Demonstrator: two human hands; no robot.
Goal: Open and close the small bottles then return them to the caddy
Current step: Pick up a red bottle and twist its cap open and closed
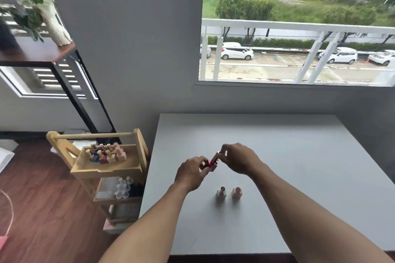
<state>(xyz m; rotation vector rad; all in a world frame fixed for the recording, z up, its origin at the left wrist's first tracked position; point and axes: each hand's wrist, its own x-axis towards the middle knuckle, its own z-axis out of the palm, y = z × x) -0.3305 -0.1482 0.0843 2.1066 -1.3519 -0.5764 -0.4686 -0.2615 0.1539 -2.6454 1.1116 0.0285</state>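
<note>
Above the middle of the grey table (299, 156) I hold a small red bottle (211, 165) tilted between both hands. My left hand (191, 174) grips its square base, and my right hand (240, 161) pinches its long cap (215, 157). Whether the cap is on or off is hard to tell. Two small pale pink bottles (221, 193) (236, 192) stand upright on the table just in front of my hands. The wooden caddy (106, 168) stands left of the table; its top tray holds several more small bottles (106, 153).
The caddy's lower shelves carry clear plastic items (123, 188). A dark shelf with a potted plant (42, 6) rises at the far left over the wood floor. A wall with a window runs behind the table.
</note>
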